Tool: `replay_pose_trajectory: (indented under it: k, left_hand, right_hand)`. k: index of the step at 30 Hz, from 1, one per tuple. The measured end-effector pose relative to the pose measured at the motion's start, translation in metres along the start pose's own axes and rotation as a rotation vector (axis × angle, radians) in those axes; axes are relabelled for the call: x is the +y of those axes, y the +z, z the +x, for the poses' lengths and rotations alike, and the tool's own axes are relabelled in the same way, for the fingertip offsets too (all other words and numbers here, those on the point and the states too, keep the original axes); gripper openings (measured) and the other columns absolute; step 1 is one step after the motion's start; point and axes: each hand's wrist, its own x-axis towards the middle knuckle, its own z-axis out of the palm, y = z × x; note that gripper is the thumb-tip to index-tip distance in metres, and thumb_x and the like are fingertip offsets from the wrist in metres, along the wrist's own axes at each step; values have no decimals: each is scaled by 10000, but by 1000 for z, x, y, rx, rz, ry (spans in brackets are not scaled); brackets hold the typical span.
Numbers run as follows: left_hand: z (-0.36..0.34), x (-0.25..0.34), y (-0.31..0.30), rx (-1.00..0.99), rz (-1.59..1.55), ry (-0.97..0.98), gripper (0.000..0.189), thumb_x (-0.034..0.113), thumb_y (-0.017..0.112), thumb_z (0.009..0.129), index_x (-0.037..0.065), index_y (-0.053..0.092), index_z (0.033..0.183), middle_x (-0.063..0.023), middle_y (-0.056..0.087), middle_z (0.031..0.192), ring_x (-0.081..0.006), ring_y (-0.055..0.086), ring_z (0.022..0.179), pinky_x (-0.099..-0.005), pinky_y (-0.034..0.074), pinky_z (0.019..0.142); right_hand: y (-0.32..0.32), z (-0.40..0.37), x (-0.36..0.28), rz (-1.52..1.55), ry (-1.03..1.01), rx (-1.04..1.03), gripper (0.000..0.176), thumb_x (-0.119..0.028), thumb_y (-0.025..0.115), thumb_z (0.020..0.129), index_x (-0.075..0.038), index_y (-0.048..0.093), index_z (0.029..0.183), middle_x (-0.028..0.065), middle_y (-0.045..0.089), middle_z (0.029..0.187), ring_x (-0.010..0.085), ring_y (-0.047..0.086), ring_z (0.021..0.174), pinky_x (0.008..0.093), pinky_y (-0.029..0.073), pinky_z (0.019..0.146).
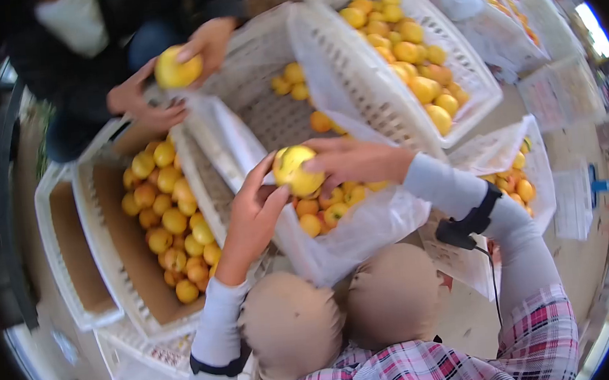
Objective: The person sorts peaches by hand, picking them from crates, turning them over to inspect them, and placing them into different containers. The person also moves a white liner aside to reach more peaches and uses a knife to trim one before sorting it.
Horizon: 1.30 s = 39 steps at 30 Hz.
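A yellow fruit [298,170] is held between my two hands, above the near part of a plastic-lined white crate [269,121]. My left hand [254,212] has its fingers round the fruit's left side and underside. From the right, my right hand [353,160] presses its fingers against the same fruit. Below my hands, yellow-orange fruits [335,209] lie in the crate's near end, and a few more [295,78] lie towards its far end.
Across from me a co-worker's hands [148,102] hold another yellow fruit [178,67]. Crates of fruit stand at the left [103,244], upper right [487,80] and right [543,169]. A cable [493,275] hangs from my right wrist strap.
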Motion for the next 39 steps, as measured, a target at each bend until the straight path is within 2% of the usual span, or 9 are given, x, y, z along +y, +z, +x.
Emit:
replay_pose_trajectory:
  k: [5,9,13,17,21,23,26,33,39]
  left_hand:
    - [-3,6,4,-129,100,-43,433,20,517,897,-28,444,1321,-106,548,1219,-175,567,1027,-303,453,895]
    - [-20,-10,-20,106,613,136,311,1,504,872,-18,551,1179,-122,553,1203,-215,542,1090,-318,412,957]
    - [-28,-26,-16,133,900,337,291,-12,545,794,-10,577,1083,-157,540,1192,-323,495,1116,-401,371,990]
    - [-25,-32,-12,96,1071,407,251,18,588,752,-1,598,1002,-168,521,1200,-385,453,1118,-462,355,969]
    - [-25,-32,-12,100,1100,397,240,31,584,750,3,603,987,-178,520,1191,-387,459,1092,-470,359,955]
    - [-25,-33,-13,103,1122,408,242,34,583,747,3,604,986,-178,521,1189,-389,459,1091,-472,359,954]
    - [-25,-33,-12,100,1142,410,242,40,583,743,3,606,981,-178,521,1186,-391,459,1090,-475,358,954]
    - [-24,-35,-13,108,1142,402,237,53,589,743,5,612,973,-180,523,1197,-388,458,1105,-474,355,962]
    - [-25,-29,-13,121,1049,362,247,49,621,728,39,623,975,-141,542,1214,-357,473,1132,-444,358,984]
  right_hand:
    - [-8,-26,28,-64,-86,93,812,-502,675,774,86,409,1266,162,583,1084,154,632,784,265,534,674]
    - [-44,-84,15,-140,-163,272,703,-450,625,840,8,407,1327,145,511,1233,190,523,1109,307,501,859]
    - [-111,-132,10,-66,-156,672,736,-428,652,824,29,385,1335,120,529,1199,172,562,1055,289,534,797]
    - [-188,-150,30,-241,-7,1052,769,-432,684,796,27,392,1341,153,532,1226,209,583,1062,301,578,731]
    - [-261,-162,46,-277,61,1100,748,-422,681,796,28,410,1328,183,537,1245,270,581,1095,347,561,790]
    - [-298,-162,65,-786,266,1405,624,-357,678,777,-15,485,1262,188,585,1194,326,579,1106,399,515,877]
    - [-307,-173,91,-1340,399,1404,496,-326,635,796,-6,555,1167,214,610,1154,342,587,1080,399,471,928]
    - [-322,-175,99,-1266,610,1223,381,-283,602,807,-10,619,1071,209,620,1111,342,597,1057,431,480,907]
    - [-284,-137,53,-1286,69,1162,460,-342,612,846,-22,599,1176,199,652,1024,330,640,943,401,498,860]
